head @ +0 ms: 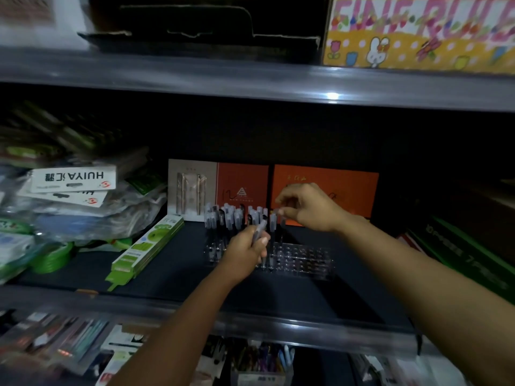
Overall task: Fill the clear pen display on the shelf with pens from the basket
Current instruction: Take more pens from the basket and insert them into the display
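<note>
Head view, dim shop shelf. Fingers of the left hand [246, 250] are curled round a small bundle of clear-capped pens [259, 229], held upright just in front of the display. Thumb and forefinger of the right hand [305, 208] pinch the top of a single clear-capped pen [282, 218] standing in the display, the other fingers loosely bent above it. Both hands work over the clear plastic pen display [303, 260], a low block of rows of holes resting on the dark shelf board [172, 274]. Its left part carries a cluster of upright pens [234, 215]; the holes to the right stand open. Behind the display lean orange-and-beige flat gift boxes [242, 185]. Left of it lie a green flat carton [147, 249] and a heap of bagged packets with white labels [72, 179]. On the shelf above sits a yellow patterned box [418, 32].
</note>
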`<state>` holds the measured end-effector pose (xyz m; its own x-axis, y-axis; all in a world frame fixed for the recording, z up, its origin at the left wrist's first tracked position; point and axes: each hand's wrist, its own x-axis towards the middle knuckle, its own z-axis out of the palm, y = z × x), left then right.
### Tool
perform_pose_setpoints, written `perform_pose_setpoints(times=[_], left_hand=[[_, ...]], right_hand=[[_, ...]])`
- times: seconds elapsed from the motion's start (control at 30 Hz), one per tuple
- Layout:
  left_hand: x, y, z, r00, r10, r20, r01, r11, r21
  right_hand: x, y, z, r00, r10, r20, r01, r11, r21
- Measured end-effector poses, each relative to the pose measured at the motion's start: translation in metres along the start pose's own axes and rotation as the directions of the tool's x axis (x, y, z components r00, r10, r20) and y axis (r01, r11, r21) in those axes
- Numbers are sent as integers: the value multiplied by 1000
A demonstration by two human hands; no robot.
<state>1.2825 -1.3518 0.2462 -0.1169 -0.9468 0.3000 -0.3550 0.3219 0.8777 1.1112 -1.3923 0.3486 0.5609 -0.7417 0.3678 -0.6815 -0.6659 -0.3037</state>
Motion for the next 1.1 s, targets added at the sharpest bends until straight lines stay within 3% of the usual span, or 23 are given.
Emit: perform_pose_setpoints(times=[0.27,0.57,0.8,0.9,1.1], left_hand=[[-4,25,11,997,82,1,-81,990,-112],[-13,25,5,1000,1,2,-1,996,-85],[-17,16,-10,999,-40,-24,42,995,94],[-17,17,-13,998,-33,-57,46,965,259],[-15,22,-11,998,-57,-12,58,948,314]], right_hand=[[-12,-21,-7,986,-112,122,102,991,84],[-15,-23,-38,998,-24,-66,32,991,126],[-16,-15,-69,979,78,-191,-63,995,82],[-18,-10,-70,978,101,-183,-104,994,-11],[-17,3,-49,983,139,-123,-147,988,-56]])
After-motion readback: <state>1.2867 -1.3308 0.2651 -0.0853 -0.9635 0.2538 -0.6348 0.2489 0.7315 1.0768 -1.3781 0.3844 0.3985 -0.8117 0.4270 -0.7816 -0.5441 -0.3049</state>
